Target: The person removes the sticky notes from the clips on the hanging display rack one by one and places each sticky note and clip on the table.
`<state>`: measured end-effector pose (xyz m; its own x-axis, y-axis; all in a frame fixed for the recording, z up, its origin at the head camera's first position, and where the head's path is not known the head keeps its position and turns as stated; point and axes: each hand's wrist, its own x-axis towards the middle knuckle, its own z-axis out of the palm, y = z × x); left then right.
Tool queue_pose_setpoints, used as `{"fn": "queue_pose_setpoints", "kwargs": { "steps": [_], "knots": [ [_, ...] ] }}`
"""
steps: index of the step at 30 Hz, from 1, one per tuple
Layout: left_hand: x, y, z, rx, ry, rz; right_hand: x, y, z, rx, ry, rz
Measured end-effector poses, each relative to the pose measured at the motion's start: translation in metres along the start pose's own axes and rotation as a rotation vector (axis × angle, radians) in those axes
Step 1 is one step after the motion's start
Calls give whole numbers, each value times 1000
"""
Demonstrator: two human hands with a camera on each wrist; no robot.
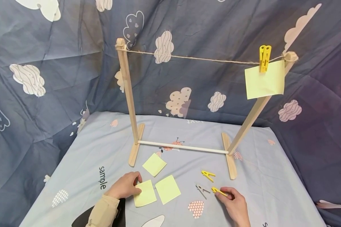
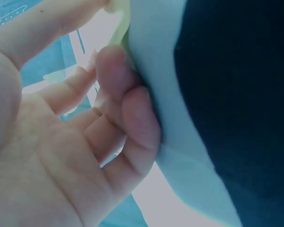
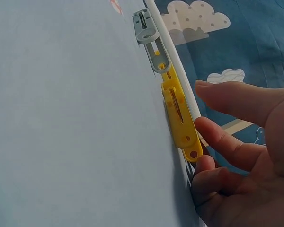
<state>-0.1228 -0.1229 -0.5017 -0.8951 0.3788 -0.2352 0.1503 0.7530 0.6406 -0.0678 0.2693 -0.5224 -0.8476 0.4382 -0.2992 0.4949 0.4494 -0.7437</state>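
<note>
My left hand (image 1: 126,186) is at the left edge of a yellow sticky note (image 1: 146,196), thumb over the paper and the other fingers curled beside it. In the left wrist view the thumb and fingers pinch the note's edge (image 2: 119,23). A yellow clothespin (image 1: 218,190) lies under my right hand (image 1: 233,203). Its thumb hovers just apart from the clothespin in the right wrist view, with the other fingers loosely bent along its side. A grey clothespin (image 1: 202,190) and another yellow clothespin (image 1: 208,175) lie left of that hand.
Two more sticky notes (image 1: 154,164) (image 1: 168,189) lie near the held one. Behind stands a wooden frame (image 1: 129,91) with a twine line (image 1: 193,57). A yellow clothespin (image 1: 264,58) holds a note (image 1: 264,83) at its right end. A dark object (image 1: 83,218) lies beneath the left sleeve.
</note>
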Motion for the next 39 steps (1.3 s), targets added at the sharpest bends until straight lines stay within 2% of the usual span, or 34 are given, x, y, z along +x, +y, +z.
{"fn": "queue_pose_setpoints", "kwargs": {
  "steps": [5,11,20,25,28,32,35,39],
  "knots": [
    [0,-3,-1,12,16,3,0,-1,1,25,32,26],
    [2,-4,-5,-5,47,0,1,-1,-1,26,52,18],
    [5,-1,-12,-43,132,37,1,-2,-3,24,110,-3],
    [6,1,-15,-63,176,62,3,-4,-9,28,90,-25],
    [8,4,-17,-92,195,62,2,-8,-15,97,69,-27],
    [12,12,-22,-124,254,57,4,-14,-26,222,76,-75],
    [15,20,-27,-159,302,56,10,-18,-33,311,107,-162],
    [20,33,-38,-225,337,72,11,-37,-47,337,151,-239]
  ]
}}
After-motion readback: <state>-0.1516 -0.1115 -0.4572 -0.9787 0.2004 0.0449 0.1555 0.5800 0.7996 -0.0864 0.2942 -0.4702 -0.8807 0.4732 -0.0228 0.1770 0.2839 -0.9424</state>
